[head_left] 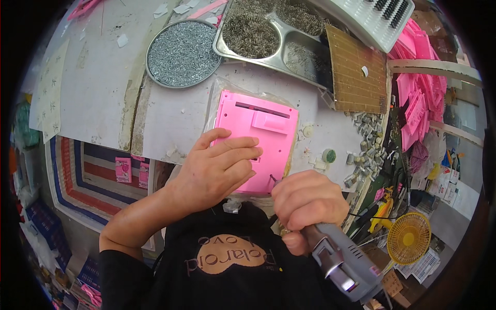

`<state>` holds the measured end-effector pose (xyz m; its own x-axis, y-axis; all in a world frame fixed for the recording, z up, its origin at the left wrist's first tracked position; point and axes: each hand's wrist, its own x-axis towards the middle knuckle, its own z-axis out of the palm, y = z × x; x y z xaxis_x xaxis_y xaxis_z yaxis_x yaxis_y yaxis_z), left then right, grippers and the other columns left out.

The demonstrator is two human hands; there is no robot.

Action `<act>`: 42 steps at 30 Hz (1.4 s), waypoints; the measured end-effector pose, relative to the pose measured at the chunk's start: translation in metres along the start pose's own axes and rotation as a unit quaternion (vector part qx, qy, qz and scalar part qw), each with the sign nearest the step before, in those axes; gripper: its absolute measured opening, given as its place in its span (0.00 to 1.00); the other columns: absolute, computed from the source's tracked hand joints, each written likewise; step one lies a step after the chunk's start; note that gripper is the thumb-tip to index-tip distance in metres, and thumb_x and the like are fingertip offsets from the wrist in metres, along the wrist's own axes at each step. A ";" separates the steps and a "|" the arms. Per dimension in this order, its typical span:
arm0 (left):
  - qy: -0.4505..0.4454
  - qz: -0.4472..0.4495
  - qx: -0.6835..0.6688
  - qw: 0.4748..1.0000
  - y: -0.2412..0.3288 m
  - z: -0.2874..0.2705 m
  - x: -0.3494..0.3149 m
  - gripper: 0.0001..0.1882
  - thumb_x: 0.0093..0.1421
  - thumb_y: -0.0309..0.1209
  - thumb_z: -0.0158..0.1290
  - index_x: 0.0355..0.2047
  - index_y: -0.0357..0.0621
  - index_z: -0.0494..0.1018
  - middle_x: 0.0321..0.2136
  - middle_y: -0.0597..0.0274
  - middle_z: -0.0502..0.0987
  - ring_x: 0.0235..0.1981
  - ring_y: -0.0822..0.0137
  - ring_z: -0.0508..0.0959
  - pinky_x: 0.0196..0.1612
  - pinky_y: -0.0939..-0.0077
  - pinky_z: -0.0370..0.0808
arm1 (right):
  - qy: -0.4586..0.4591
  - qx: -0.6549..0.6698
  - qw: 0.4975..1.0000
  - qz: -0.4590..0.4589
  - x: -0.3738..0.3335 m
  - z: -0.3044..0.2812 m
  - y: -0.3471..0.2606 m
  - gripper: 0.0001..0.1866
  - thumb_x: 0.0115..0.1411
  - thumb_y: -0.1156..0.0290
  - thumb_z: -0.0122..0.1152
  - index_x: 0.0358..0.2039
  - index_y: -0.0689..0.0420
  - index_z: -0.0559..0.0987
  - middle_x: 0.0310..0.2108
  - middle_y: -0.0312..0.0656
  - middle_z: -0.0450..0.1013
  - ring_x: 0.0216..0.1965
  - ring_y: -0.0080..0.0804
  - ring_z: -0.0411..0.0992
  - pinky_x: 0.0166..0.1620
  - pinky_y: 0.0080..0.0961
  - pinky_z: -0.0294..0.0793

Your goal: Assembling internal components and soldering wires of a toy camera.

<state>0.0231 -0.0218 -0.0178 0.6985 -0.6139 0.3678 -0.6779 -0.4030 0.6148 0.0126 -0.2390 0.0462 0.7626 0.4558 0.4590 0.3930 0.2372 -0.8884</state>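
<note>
A flat pink plastic panel [258,135] with a slot and a raised tab lies on the white worktable [170,121] in front of me. My left hand [219,166] presses flat on its near left corner. My right hand [306,200] grips a grey electric screwdriver [343,266], whose tip touches the panel's near edge at the lower right.
A round metal tray [182,52] of small screws and a sectioned steel tray [268,31] of more screws sit at the back. A brown grid board [356,77], loose metal parts [364,150], stacked pink panels [418,88] and a yellow fan [409,238] lie to the right.
</note>
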 end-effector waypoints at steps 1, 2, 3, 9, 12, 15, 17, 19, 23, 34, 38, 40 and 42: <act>0.002 -0.002 -0.001 1.000 0.000 0.000 0.000 0.11 0.55 0.28 0.67 0.34 0.46 0.75 0.51 0.65 0.82 0.57 0.64 0.80 0.62 0.53 0.67 | 0.000 0.012 1.000 0.007 0.001 -0.002 0.000 0.11 0.59 0.70 0.69 0.29 0.58 0.74 0.17 0.38 0.72 0.16 0.35 0.72 0.25 0.35 0.76; 0.003 -0.004 -0.002 1.000 0.001 -0.001 0.000 0.11 0.55 0.28 0.67 0.34 0.46 0.75 0.51 0.65 0.82 0.57 0.64 0.80 0.62 0.53 0.67 | 0.000 0.024 1.000 0.013 0.002 -0.005 0.000 0.11 0.60 0.69 0.69 0.29 0.57 0.73 0.17 0.37 0.72 0.16 0.34 0.72 0.25 0.35 0.76; 0.003 0.002 -0.006 1.000 0.001 -0.001 0.002 0.10 0.55 0.28 0.67 0.34 0.46 0.75 0.51 0.65 0.82 0.57 0.64 0.80 0.62 0.53 0.67 | 0.011 0.039 0.999 -0.003 0.005 -0.012 -0.005 0.11 0.59 0.71 0.69 0.28 0.58 0.74 0.17 0.38 0.72 0.17 0.35 0.72 0.26 0.35 0.76; 0.007 0.001 -0.012 1.000 -0.003 0.002 0.000 0.10 0.55 0.28 0.67 0.34 0.45 0.76 0.50 0.65 0.82 0.57 0.65 0.80 0.61 0.54 0.67 | 0.039 0.007 0.999 -0.006 0.028 -0.035 0.000 0.10 0.58 0.74 0.69 0.28 0.59 0.74 0.18 0.40 0.72 0.17 0.38 0.72 0.27 0.37 0.77; 0.005 -0.006 -0.016 1.000 -0.003 0.002 -0.003 0.10 0.55 0.29 0.67 0.34 0.46 0.77 0.50 0.64 0.83 0.56 0.65 0.80 0.61 0.54 0.67 | 0.000 -0.004 1.000 0.001 0.031 -0.033 -0.001 0.10 0.58 0.74 0.69 0.28 0.59 0.74 0.18 0.40 0.72 0.17 0.38 0.73 0.28 0.37 0.77; 0.005 -0.005 -0.024 1.000 -0.003 0.002 -0.003 0.10 0.55 0.29 0.66 0.35 0.46 0.77 0.49 0.64 0.83 0.56 0.65 0.80 0.61 0.55 0.68 | -0.011 -0.032 0.999 0.006 0.028 -0.036 0.002 0.10 0.61 0.70 0.68 0.30 0.57 0.73 0.17 0.36 0.71 0.17 0.34 0.72 0.27 0.35 0.77; -0.005 -0.007 -0.026 1.000 -0.003 -0.001 -0.001 0.10 0.55 0.29 0.66 0.35 0.46 0.77 0.50 0.64 0.83 0.56 0.65 0.80 0.61 0.55 0.68 | -0.036 -0.027 0.999 0.020 0.032 -0.039 0.007 0.10 0.61 0.70 0.67 0.31 0.56 0.73 0.18 0.36 0.72 0.18 0.34 0.73 0.28 0.35 0.77; -0.010 -0.008 -0.026 1.000 -0.003 -0.001 0.001 0.10 0.55 0.29 0.66 0.35 0.46 0.77 0.50 0.64 0.83 0.56 0.65 0.80 0.61 0.55 0.68 | -0.039 -0.019 0.999 0.014 0.031 -0.037 0.012 0.10 0.60 0.71 0.67 0.31 0.57 0.73 0.19 0.36 0.73 0.18 0.34 0.73 0.28 0.35 0.78; -0.017 -0.010 -0.029 0.999 -0.003 -0.002 -0.002 0.10 0.55 0.29 0.67 0.35 0.46 0.77 0.50 0.64 0.83 0.56 0.65 0.80 0.61 0.55 0.68 | -0.055 0.011 0.998 0.020 0.037 -0.045 0.014 0.09 0.59 0.70 0.67 0.31 0.56 0.73 0.19 0.37 0.74 0.19 0.33 0.74 0.28 0.34 0.77; -0.012 -0.023 -0.042 0.999 -0.004 -0.002 0.001 0.10 0.55 0.29 0.67 0.34 0.46 0.77 0.50 0.65 0.83 0.57 0.66 0.80 0.61 0.56 0.67 | 0.105 0.011 0.993 0.055 0.067 -0.063 0.035 0.12 0.59 0.72 0.69 0.26 0.58 0.72 0.18 0.38 0.69 0.21 0.31 0.69 0.29 0.30 0.73; 0.001 -0.029 -0.051 0.998 -0.001 -0.001 0.001 0.10 0.55 0.28 0.67 0.35 0.46 0.77 0.49 0.65 0.83 0.56 0.66 0.81 0.61 0.56 0.68 | 0.114 0.036 0.990 0.072 0.066 -0.066 0.038 0.12 0.59 0.72 0.70 0.29 0.59 0.73 0.19 0.37 0.70 0.21 0.30 0.70 0.28 0.29 0.73; 0.023 -0.025 -0.060 0.998 -0.003 0.000 0.001 0.10 0.55 0.28 0.68 0.35 0.46 0.77 0.47 0.63 0.84 0.55 0.65 0.81 0.60 0.56 0.68 | 0.106 0.059 0.991 0.056 0.072 -0.068 0.030 0.11 0.60 0.71 0.70 0.33 0.59 0.75 0.19 0.36 0.71 0.20 0.29 0.70 0.27 0.28 0.71; 0.057 -0.020 -0.079 0.995 -0.004 0.002 -0.002 0.10 0.55 0.28 0.68 0.35 0.45 0.77 0.46 0.62 0.84 0.53 0.64 0.82 0.60 0.56 0.69 | 0.087 0.097 0.991 0.014 0.076 -0.069 0.015 0.13 0.62 0.67 0.71 0.39 0.60 0.77 0.19 0.35 0.71 0.20 0.29 0.70 0.25 0.28 0.69</act>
<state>0.0238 -0.0203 -0.0224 0.7522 -0.5144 0.4117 -0.6103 -0.3084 0.7297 0.1121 -0.2594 0.0678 0.8560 0.3136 0.4110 0.2763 0.3946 -0.8764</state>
